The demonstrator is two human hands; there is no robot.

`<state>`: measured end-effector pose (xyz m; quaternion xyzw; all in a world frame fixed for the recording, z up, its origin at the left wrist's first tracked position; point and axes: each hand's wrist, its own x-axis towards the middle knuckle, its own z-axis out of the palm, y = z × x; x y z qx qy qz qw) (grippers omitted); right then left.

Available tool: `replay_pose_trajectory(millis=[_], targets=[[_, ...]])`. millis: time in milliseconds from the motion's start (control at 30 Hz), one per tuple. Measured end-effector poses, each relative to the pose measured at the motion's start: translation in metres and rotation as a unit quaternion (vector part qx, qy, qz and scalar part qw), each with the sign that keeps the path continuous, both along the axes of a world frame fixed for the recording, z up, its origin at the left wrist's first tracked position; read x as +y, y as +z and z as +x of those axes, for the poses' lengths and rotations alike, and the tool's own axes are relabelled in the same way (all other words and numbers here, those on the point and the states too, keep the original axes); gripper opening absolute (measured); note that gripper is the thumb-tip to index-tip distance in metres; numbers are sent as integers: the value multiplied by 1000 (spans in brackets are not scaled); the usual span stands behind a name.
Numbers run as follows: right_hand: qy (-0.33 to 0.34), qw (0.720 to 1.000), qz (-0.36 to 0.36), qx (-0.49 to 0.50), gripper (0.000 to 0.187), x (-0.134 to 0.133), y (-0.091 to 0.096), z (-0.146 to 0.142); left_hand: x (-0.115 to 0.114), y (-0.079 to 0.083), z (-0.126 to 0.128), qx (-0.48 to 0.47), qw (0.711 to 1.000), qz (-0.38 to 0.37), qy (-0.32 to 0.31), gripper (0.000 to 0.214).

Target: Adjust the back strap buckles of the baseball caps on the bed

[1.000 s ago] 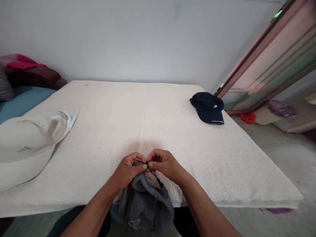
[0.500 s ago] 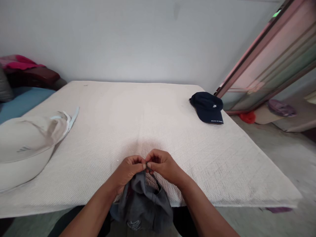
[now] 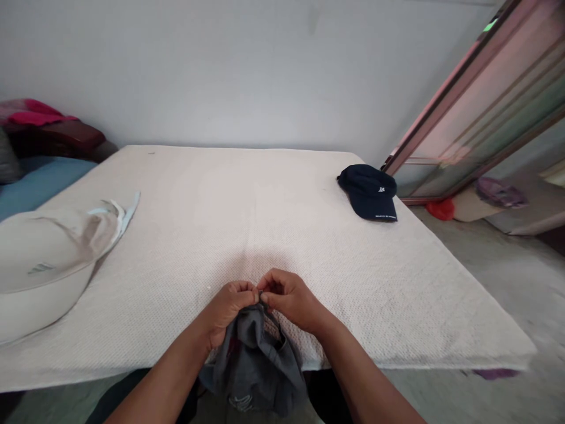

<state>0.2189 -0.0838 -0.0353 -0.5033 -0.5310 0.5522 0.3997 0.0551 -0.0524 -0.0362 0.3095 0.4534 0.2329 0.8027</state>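
Head view, left hand (image 3: 230, 305), right hand (image 3: 292, 299), pinching gray cap (image 3: 265, 368)

The grey cap (image 3: 276, 377) is matt cloth, softly creased into folds. The navy cap (image 3: 364, 191) is matt fabric too, smooth across its brim; the cream cap (image 3: 39, 259) looks smooth and dull. The bench cover (image 3: 282, 200) is matt, dimpled cloth. The wall (image 3: 220, 70) is smooth, faintly sheened.

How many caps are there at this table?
3: on the table, a cream cap at left and a navy cap at far right; a gray cap in the left hand and right hand. Others could be hidden.
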Motion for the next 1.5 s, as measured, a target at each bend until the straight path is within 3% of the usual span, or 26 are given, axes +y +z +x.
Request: replay_pose_trajectory(millis=[233,700,833,1067,1400,1500], targets=[[9,1000,5,1,16,0,0,-1,4,-1,-5,29,998,30,-38,11],[14,998,30,-56,16,-1,-3,-2,2,-4,-3,64,997,33,-34,10],[13,1000,18,-17,15,-1,-1,-3,2,-3,-2,39,999,22,-29,8],[-16,989,-51,139,9,2,12,0,-2,6,-1,-59,998,-8,-30,7],[-29,991,-66,115,10,1,9,0,-2,8,-1,-51,998,-7,-34,11],[5,993,-57,101,12,-1,8,3,-2,5,-2,-53,998,1,-40,11]])
